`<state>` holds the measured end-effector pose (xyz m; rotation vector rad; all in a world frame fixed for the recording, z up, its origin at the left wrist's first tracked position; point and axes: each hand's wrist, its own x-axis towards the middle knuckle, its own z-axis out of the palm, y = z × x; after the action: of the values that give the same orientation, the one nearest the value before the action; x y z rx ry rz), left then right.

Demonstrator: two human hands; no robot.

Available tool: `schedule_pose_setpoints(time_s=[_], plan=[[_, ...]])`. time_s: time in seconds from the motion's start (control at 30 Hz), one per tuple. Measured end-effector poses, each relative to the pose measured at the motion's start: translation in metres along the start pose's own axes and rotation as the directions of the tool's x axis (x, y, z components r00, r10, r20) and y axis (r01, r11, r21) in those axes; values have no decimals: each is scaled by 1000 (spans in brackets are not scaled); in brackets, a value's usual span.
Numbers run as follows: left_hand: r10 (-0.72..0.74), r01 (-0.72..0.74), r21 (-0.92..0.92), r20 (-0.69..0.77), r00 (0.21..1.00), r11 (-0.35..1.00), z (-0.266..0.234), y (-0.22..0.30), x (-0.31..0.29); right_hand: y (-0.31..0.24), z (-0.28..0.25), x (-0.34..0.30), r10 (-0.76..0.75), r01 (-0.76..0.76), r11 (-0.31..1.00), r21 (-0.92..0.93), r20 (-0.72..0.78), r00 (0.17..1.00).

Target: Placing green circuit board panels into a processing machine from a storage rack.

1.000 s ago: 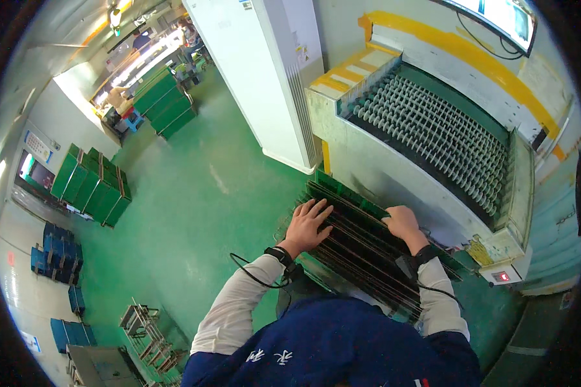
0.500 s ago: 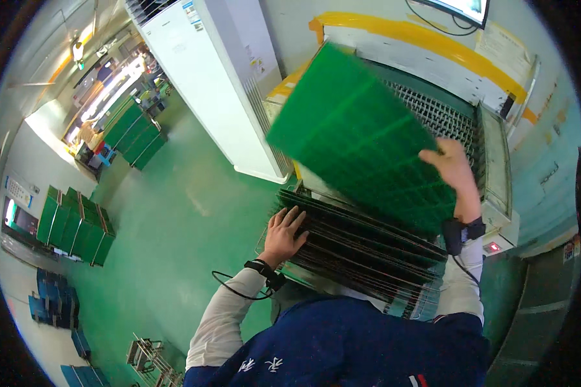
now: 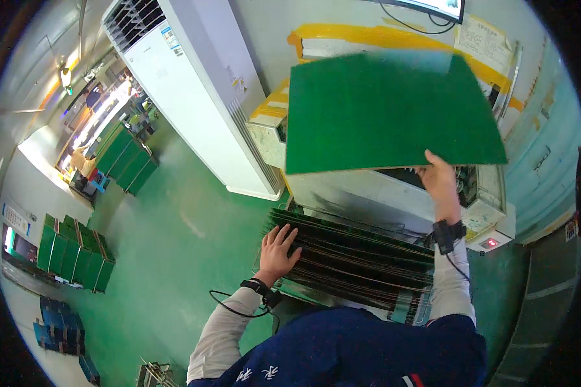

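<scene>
A large green circuit board panel (image 3: 394, 113) lies nearly flat over the machine's roller bed, hiding most of it. My right hand (image 3: 440, 184) grips its near edge right of the middle, a digit on top and the other fingers underneath. Close to my body, a wire rack (image 3: 423, 309) holds several thin boards (image 3: 361, 261) standing on edge in a row. My left hand (image 3: 279, 255) rests on the left end of those boards, fingers stretched and spread, holding nothing.
The roller machine (image 3: 368, 193) stands ahead, with yellow tape along its back. A tall white cabinet-style air conditioner (image 3: 193, 97) is at its left. Stacked green panels (image 3: 74, 251) stand on the floor at far left. A red-lit switch box (image 3: 490, 242) sits at right.
My right hand has swung the green panel away from the rack, from tilted to nearly flat over the machine. My left hand stays on the racked boards. The view has shifted slightly.
</scene>
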<state>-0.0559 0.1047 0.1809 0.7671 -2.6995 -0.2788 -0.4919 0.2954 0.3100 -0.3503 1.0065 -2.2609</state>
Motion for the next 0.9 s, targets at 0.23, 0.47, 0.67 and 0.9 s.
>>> schedule_pose_setpoints(time_s=[0.23, 0.47, 0.67, 0.9], plan=[[2, -2, 9, -6, 1000, 1000, -1, 0, 2, 82, -36, 26, 150, -127, 960, 250, -75, 986], [21, -21, 5, -9, 1000, 1000, -3, 3, 5, 113, -44, 60, 162, -105, 936, 336, -146, 976], [15, -15, 14, -1, 1000, 1000, -4, 4, 8, 101, -30, 56, 292, -259, 914, 314, -64, 954], [1, -2, 12, 19, 1000, 1000, -3, 4, 7, 87, -16, 50, 268, -202, 925, 321, -176, 947]])
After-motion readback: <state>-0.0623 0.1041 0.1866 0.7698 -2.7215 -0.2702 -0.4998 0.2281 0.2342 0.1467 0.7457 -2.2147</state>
